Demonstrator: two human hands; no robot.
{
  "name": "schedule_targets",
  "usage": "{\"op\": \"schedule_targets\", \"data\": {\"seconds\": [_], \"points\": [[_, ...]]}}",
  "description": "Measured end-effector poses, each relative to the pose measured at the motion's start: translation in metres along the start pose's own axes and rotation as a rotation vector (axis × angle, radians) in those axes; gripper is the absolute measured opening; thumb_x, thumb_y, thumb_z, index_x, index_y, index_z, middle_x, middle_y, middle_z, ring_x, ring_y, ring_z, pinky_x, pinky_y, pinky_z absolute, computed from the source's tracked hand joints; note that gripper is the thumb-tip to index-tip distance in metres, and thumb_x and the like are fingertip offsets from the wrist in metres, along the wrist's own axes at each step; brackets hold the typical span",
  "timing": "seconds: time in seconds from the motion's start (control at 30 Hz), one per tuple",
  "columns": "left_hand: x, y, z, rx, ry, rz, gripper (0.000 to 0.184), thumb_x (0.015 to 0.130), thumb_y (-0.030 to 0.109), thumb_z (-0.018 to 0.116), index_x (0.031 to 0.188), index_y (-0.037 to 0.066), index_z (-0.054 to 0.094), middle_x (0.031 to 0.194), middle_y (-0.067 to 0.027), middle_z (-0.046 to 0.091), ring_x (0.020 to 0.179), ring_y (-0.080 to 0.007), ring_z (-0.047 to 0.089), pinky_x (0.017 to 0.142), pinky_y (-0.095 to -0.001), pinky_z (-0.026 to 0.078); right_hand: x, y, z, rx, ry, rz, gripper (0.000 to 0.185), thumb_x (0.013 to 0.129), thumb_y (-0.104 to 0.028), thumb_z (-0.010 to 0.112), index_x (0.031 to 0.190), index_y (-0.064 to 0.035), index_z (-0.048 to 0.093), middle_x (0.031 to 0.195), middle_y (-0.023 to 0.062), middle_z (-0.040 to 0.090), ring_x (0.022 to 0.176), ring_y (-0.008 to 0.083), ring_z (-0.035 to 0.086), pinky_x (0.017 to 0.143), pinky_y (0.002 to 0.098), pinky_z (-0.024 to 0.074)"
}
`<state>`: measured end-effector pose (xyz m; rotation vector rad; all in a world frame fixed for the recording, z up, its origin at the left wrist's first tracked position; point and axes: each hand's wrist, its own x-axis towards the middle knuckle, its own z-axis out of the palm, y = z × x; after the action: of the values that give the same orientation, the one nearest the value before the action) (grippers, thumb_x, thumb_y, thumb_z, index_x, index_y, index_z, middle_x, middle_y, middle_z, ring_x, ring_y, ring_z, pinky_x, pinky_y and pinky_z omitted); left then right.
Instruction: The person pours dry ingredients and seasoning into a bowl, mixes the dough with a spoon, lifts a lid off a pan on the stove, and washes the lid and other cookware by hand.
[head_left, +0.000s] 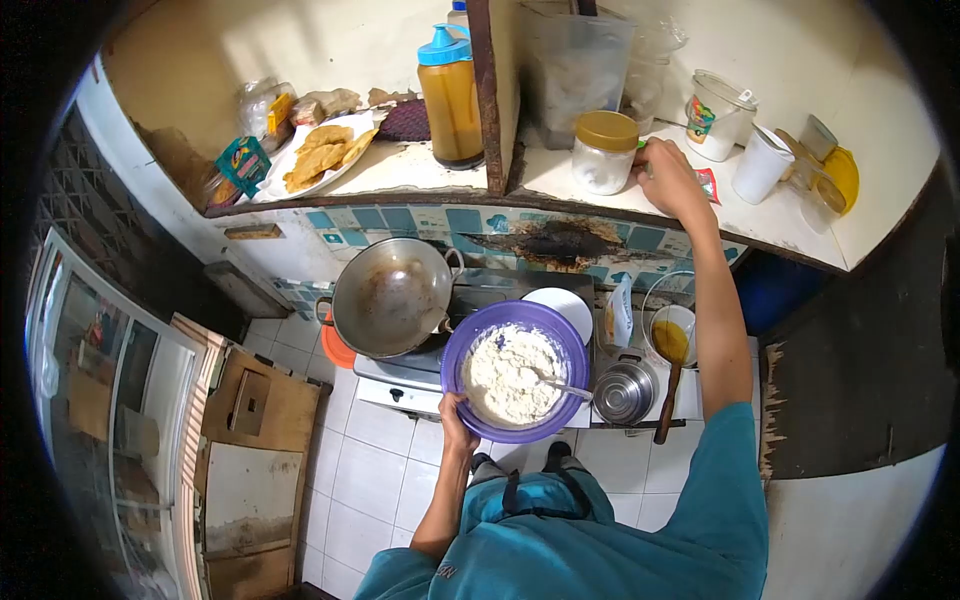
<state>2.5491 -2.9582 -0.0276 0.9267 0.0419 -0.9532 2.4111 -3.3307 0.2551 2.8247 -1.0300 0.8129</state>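
Note:
A purple bowl (455, 345) holds a white, lumpy mixture (505, 375), with a spoon (560, 385) resting in it. My left hand (457, 424) grips the bowl's lower left rim. Up on the shelf, my right hand (668, 178) reaches beside a clear jar with a gold lid (605, 152). Its fingers are bent together over something small and green, partly hidden, so what they hold cannot be made out. A small red packet (708, 186) lies just right of that hand.
A large wok (392, 297) sits on the stove (400, 375) at left. A steel pot (625, 391) and a brown-handled ladle (668, 400) are right of the bowl. The shelf (410, 170) carries fried food (320, 158), a sauce bottle (450, 105) and a white cup (762, 165).

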Motion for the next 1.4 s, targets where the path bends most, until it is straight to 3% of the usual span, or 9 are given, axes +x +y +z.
{"op": "schedule_targets", "data": {"seconds": [0.23, 0.37, 0.4, 0.5, 0.8, 0.9, 1.1, 1.27, 1.4], "points": [[-0.009, 0.005, 0.007, -0.008, -0.011, 0.038, 0.041, 0.076, 0.025, 0.047, 0.108, 0.000, 0.052, 0.101, -0.0122, 0.059, 0.090, -0.0240, 0.059, 0.080, -0.0349, 0.050, -0.015, 0.016, -0.018, 0.150, 0.417, -0.031, 0.011, 0.076, -0.003, 0.060, 0.083, 0.0029, 0.065, 0.085, 0.0175, 0.061, 0.085, 0.0346, 0.058, 0.076, 0.0426, 0.0453], [-0.012, 0.006, 0.018, 0.007, -0.039, 0.012, 0.043, 0.077, 0.026, 0.047, 0.111, 0.001, 0.053, 0.106, -0.0113, 0.059, 0.097, -0.0251, 0.058, 0.085, -0.0363, 0.048, -0.027, 0.031, -0.029, 0.414, 0.547, 0.173, 0.012, 0.078, -0.005, 0.063, 0.087, 0.0028, 0.064, 0.081, 0.0163, 0.065, 0.062, 0.0214, 0.061, 0.060, 0.0333, 0.0469], [-0.010, 0.004, 0.017, -0.007, -0.056, -0.003, 0.043, 0.078, 0.026, 0.046, 0.112, 0.001, 0.053, 0.108, -0.0110, 0.059, 0.097, -0.0250, 0.058, 0.086, -0.0364, 0.048, -0.030, 0.037, -0.027, 0.571, 0.574, 0.163, 0.011, 0.082, -0.005, 0.063, 0.089, 0.0040, 0.064, 0.080, 0.0139, 0.066, 0.062, 0.0131, 0.059, 0.056, 0.0275, 0.0453], [-0.001, -0.006, 0.014, -0.005, -0.140, -0.032, 0.045, 0.080, 0.025, 0.047, 0.119, 0.003, 0.051, 0.116, -0.0109, 0.057, 0.106, -0.0252, 0.055, 0.092, -0.0370, 0.045, -0.048, 0.049, -0.026, 0.958, 0.612, 0.182, 0.012, 0.086, -0.005, 0.060, 0.091, 0.0059, 0.063, 0.078, 0.0099, 0.065, 0.064, 0.0117, 0.059, 0.056, 0.0239, 0.0454], [0.003, -0.023, 0.030, 0.035, -0.152, -0.096, 0.047, 0.082, 0.029, 0.045, 0.121, 0.003, 0.048, 0.114, -0.0118, 0.056, 0.105, -0.0265, 0.056, 0.092, -0.0382, 0.045, -0.144, 0.001, -0.045, 1.339, 0.456, 0.321, 0.010, 0.089, -0.003, 0.057, 0.095, 0.0043, 0.057, 0.076, 0.0069, 0.059, 0.061, 0.0114, 0.055, 0.054, 0.0244, 0.0457], [0.000, -0.023, 0.041, 0.085, -0.129, -0.093, 0.051, 0.080, 0.032, 0.046, 0.122, 0.003, 0.047, 0.114, -0.0127, 0.056, 0.104, -0.0269, 0.056, 0.090, -0.0386, 0.046, -0.176, -0.020, -0.021, 1.442, 0.485, 0.289, 0.010, 0.089, -0.004, 0.057, 0.097, 0.0021, 0.057, 0.070, 0.0048, 0.057, 0.052, 0.0086, 0.050, 0.046, 0.0228, 0.0417], [-0.007, -0.029, 0.056, 0.064, -0.102, -0.075, 0.046, 0.080, 0.030, 0.048, 0.119, 0.005, 0.049, 0.109, -0.0123, 0.058, 0.097, -0.0254, 0.058, 0.086, -0.0375, 0.048, -0.244, -0.036, 0.022, 1.506, 0.160, 0.553, 0.012, 0.090, -0.005, 0.057, 0.100, 0.0016, 0.057, 0.060, 0.0011, 0.050, 0.039, 0.0028, 0.035, 0.033, 0.0195, 0.0271], [-0.009, -0.042, 0.055, 0.059, -0.106, -0.040, 0.046, 0.080, 0.027, 0.047, 0.119, 0.003, 0.049, 0.109, -0.0128, 0.058, 0.099, -0.0262, 0.058, 0.088, -0.0384, 0.047, -0.263, -0.032, 0.038, 1.518, -0.092, 0.504, 0.011, 0.089, -0.001, 0.056, 0.097, 0.0061, 0.060, 0.076, 0.0121, 0.063, 0.057, 0.0133, 0.060, 0.048, 0.0238, 0.0494], [-0.019, -0.047, 0.067, 0.071, -0.088, -0.029, 0.048, 0.079, 0.027, 0.048, 0.120, 0.003, 0.048, 0.111, -0.0142, 0.057, 0.099, -0.0279, 0.058, 0.088, -0.0390, 0.048, -0.262, -0.028, 0.036, 1.503, -0.158, 0.366, 0.012, 0.087, 0.001, 0.058, 0.097, 0.0065, 0.059, 0.085, 0.0126, 0.064, 0.070, 0.0114, 0.063, 0.059, 0.0231, 0.0520]]}}
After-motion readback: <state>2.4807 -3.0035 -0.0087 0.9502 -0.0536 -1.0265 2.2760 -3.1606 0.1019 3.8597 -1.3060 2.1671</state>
